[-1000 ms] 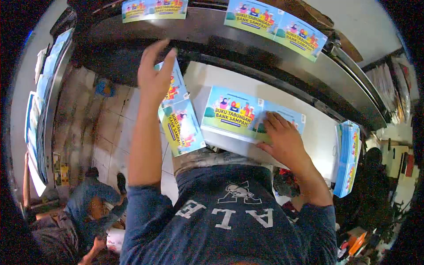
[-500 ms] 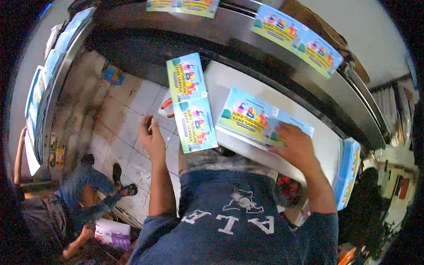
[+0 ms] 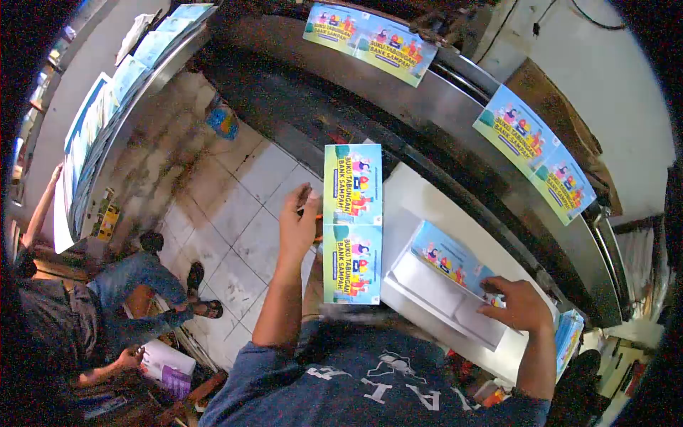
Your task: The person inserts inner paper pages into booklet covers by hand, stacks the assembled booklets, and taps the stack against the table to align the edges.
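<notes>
A printed booklet cover sheet (image 3: 452,260) is raised along one long side on the white table, its front facing away and up. My right hand (image 3: 523,302) grips its right end between thumb and fingers. White pages (image 3: 445,299) show below it. To the left, a two-panel printed cover sheet (image 3: 353,224) reading "BUKU TABUNGAN BANK SAMPAH" lies at the table's left end. Just left of that sheet, my left hand (image 3: 297,224) hovers with fingers loosely bent and a gap at the thumb, nothing visible in it.
More printed covers (image 3: 533,153) rest on the long metal ledge behind the table (image 3: 441,199). A stack of booklets (image 3: 569,341) stands at the right. Papers line a counter (image 3: 107,135) on the left. Another person (image 3: 142,285) sits at lower left on the tiled floor.
The view has swung, shifting everything right and down in the picture. The right-hand sheet, flat before, is now lifted at one side, showing white pages. My left hand stays beside the left sheet.
</notes>
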Demonstrator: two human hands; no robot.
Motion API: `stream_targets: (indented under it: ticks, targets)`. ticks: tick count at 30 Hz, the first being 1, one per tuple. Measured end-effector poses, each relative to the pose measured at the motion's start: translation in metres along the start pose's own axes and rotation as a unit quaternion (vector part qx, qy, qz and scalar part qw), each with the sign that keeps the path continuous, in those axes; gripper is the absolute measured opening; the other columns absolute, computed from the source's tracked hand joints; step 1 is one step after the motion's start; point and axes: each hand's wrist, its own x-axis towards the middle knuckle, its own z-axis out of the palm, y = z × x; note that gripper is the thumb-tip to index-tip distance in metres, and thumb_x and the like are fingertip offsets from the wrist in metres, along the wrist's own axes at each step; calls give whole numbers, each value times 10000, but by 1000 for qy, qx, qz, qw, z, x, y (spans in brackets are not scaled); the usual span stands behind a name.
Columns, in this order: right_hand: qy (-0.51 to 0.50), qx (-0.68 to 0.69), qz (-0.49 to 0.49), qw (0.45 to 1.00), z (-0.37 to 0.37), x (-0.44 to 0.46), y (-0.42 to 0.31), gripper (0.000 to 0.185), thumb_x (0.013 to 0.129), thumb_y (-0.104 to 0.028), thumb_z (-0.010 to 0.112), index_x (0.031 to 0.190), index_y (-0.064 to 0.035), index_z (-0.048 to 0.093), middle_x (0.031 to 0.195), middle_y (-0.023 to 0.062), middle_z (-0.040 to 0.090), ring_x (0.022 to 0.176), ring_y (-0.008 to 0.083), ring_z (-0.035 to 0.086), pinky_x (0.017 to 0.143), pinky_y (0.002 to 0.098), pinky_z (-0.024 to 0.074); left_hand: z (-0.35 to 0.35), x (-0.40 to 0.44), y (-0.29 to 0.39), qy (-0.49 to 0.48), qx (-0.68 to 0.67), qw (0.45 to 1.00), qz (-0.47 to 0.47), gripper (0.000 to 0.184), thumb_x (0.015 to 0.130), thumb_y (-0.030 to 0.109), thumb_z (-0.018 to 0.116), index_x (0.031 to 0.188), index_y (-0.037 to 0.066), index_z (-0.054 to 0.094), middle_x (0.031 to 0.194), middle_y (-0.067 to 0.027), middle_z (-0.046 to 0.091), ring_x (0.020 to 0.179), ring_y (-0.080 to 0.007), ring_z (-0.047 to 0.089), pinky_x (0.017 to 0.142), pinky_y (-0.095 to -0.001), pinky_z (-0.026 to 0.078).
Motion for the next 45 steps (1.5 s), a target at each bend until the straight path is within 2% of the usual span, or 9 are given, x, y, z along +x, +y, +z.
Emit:
stream_targets:
  ticks: [9, 13, 17, 29, 35, 37, 39, 43, 45]
  targets:
    - [-32, -6, 48, 998, 0, -2, -11, 670, 674, -388, 798, 1213, -49, 589, 1145, 167, 647, 988, 323, 657, 869, 393, 531, -2, 19, -19, -78, -37, 992, -91, 475, 1009, 377, 395, 1154, -13, 625, 976, -126, 673, 873, -169, 606, 790, -302, 477]
    - [-49, -16, 59, 997, -2, -2, -20, 708, 656, -358, 818, 1236, -40, 566, 1178, 155, 633, 1026, 313, 643, 861, 392, 545, -3, 19, -12, -103, -185, 968, -135, 571, 1028, 416, 277, 1204, -29, 587, 1058, -179, 650, 970, -207, 602, 875, -313, 457]
    - [-20, -21, 55, 998, 8, -3, -8, 748, 658, -521, 773, 1255, -120, 569, 1071, 153, 673, 947, 356, 647, 865, 452, 503, -6, 21, -35, -141, -65, 985, -74, 690, 1007, 504, 163, 1264, -6, 549, 1189, -217, 605, 1115, -313, 573, 1011, -398, 398]
    - [-30, -50, 29, 998, 4, -13, -21, 548, 718, -290, 746, 1204, -91, 590, 1080, 154, 663, 861, 305, 666, 765, 426, 534, -2, 18, -40, -70, 20, 997, -2, 536, 1014, 411, 307, 1169, 5, 621, 1037, -195, 675, 979, -278, 640, 875, -352, 465]
    - [218, -92, 178, 955, -48, -29, 0, 278, 816, -189, 671, 1058, -53, 648, 1020, 189, 648, 930, 326, 619, 808, 388, 486, -1, 18, -37, -57, 11, 998, 14, 551, 985, 472, 371, 1145, 15, 634, 1008, -203, 676, 960, -270, 648, 849, -351, 475]
    - [326, -157, 164, 918, -86, -40, 118, 266, 871, -191, 618, 1100, -56, 639, 1021, 189, 652, 954, 305, 633, 803, 389, 488, -5, 16, -22, -82, 13, 996, -39, 541, 1002, 432, 317, 1171, 16, 619, 1042, -203, 664, 970, -285, 641, 867, -363, 470]
    - [440, -233, 315, 808, -154, -51, 48, 339, 921, -194, 545, 1242, -91, 584, 1116, 135, 654, 1004, 310, 628, 844, 393, 486, -7, 15, -18, -106, 16, 990, -94, 537, 1019, 392, 264, 1198, 18, 604, 1076, -204, 652, 981, -301, 633, 886, -374, 465]
    - [708, -172, 80, 681, -215, -45, 5, 414, 917, -287, 536, 1182, 21, 612, 1194, 208, 617, 1068, 379, 586, 917, 457, 449, -2, 16, -27, -72, 25, 996, -41, 537, 996, 441, 331, 1149, 22, 630, 999, -196, 673, 937, -295, 648, 830, -367, 476]
    - [714, -218, 52, 663, -236, -2, 95, 373, 929, -231, 520, 1243, -37, 577, 1202, 161, 620, 1082, 336, 592, 907, 421, 458, -3, 17, -24, -53, 22, 998, -36, 529, 981, 469, 372, 1113, 41, 653, 938, -191, 687, 906, -300, 661, 790, -362, 486]
